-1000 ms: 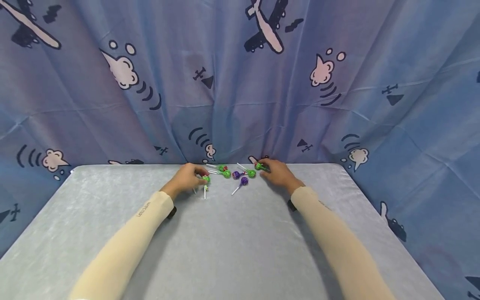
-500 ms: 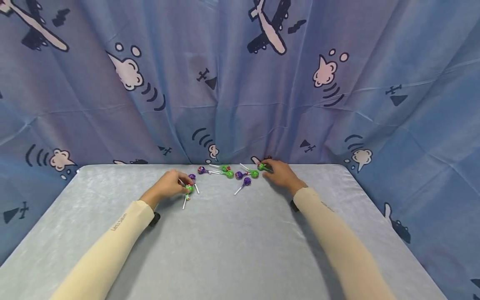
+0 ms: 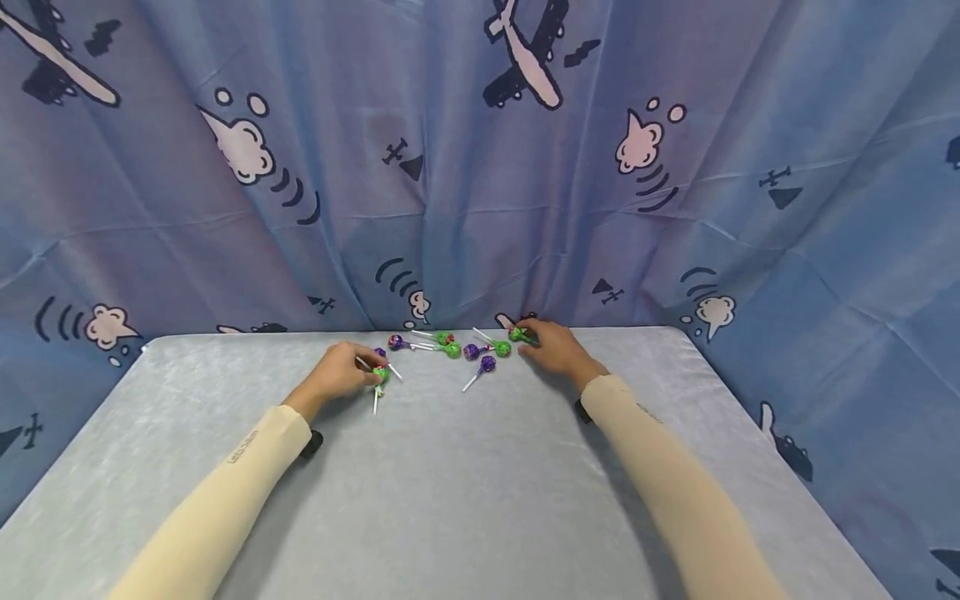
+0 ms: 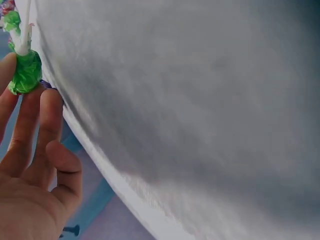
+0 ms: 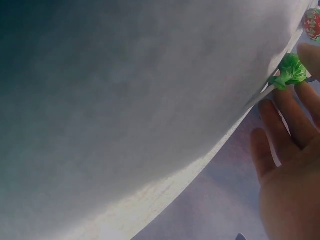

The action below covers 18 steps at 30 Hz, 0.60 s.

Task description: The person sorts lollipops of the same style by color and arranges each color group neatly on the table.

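Observation:
My left hand pinches a green-wrapped lollipop by its candy head, at the left end of a loose row of lollipops. In the left wrist view that green head sits between thumb and fingertips, its white stick pointing away from the palm. A purple lollipop lies beside these fingers, partly hidden by them. At the row's right end, my right hand holds another green lollipop between thumb and fingers. The right wrist view shows its crinkled green wrapper at the fingertips.
Between the hands lie purple lollipops and green lollipops, sticks at various angles, near the far edge of the grey-white covered table. A blue curtain with airplane prints hangs right behind that edge.
My left hand has moved left and nearer to me with the green lollipop, mostly in the first half second. Purple lollipops it had covered now show. The right hand has stayed in place.

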Motion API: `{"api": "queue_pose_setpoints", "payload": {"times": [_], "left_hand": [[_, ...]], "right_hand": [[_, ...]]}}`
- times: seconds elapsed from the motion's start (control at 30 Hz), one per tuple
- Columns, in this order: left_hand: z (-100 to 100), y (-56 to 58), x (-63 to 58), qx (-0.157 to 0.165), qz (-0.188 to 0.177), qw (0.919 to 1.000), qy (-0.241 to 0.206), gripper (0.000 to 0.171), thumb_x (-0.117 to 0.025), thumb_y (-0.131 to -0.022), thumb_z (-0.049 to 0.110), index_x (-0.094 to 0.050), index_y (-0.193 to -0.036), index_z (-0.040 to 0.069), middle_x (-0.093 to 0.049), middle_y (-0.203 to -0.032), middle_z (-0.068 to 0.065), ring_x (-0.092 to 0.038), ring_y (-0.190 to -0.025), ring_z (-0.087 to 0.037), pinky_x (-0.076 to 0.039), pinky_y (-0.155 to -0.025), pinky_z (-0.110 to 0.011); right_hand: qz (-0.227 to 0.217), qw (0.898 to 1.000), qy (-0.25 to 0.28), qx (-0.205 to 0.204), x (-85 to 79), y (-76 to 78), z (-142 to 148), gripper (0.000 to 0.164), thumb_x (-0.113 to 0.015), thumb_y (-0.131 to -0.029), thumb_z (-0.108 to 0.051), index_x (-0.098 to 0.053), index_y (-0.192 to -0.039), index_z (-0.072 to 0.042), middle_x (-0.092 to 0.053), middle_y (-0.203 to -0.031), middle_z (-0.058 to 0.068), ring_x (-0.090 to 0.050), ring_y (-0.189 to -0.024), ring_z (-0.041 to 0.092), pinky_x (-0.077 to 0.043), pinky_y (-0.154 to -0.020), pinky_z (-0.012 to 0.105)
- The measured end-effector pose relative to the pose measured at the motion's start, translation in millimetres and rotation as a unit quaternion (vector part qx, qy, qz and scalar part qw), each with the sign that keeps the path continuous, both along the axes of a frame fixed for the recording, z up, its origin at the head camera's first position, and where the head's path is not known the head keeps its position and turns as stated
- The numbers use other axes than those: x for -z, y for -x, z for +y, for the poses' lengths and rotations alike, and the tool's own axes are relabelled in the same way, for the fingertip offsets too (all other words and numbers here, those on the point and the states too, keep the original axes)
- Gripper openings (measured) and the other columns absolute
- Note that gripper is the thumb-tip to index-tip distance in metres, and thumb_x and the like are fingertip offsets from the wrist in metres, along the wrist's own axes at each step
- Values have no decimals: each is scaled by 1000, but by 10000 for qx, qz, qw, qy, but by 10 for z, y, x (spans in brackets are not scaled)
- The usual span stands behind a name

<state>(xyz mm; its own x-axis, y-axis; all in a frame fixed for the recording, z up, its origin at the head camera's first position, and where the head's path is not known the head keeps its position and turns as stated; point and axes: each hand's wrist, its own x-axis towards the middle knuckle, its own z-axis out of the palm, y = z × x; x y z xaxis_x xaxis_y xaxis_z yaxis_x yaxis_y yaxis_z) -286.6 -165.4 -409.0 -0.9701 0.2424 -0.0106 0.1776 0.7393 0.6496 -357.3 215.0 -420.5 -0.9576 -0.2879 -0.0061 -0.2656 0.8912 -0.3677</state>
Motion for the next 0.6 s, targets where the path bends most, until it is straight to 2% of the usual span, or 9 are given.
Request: {"api": "queue_pose_setpoints", "payload": {"times": [0.17, 0.3, 0.6], "left_hand": [[-41, -81, -21, 167, -22, 9998, 85, 26, -79, -82, 10, -76, -107, 4, -75, -102, -12, -66, -90, -23, -50, -75, -31], [-49, -125, 6, 266, -127, 9995, 94, 29, -78, -83, 10, -75, -111, 3, -75, -105, -13, -68, -93, -25, -52, -77, -32], [-84, -192, 17, -61, -363, 9993, 53, 29, -75, -87, 13, -74, -115, 6, -72, -115, -15, -66, -98, -26, -50, -75, -31]], "right_hand": [[5, 10000, -20, 64, 8, -7, 8, 50, -64, -98, -28, -51, -144, -14, -62, -135, 15, -52, -131, 36, -38, -112, 54], [5, 9999, -31, 137, 8, -23, 17, 50, -64, -98, -28, -51, -144, -14, -62, -135, 15, -53, -131, 36, -38, -111, 53], [121, 9997, 176, 84, 3, -20, 11, 41, -63, -98, -25, -56, -137, -13, -69, -124, 12, -60, -122, 34, -41, -108, 52]]}}
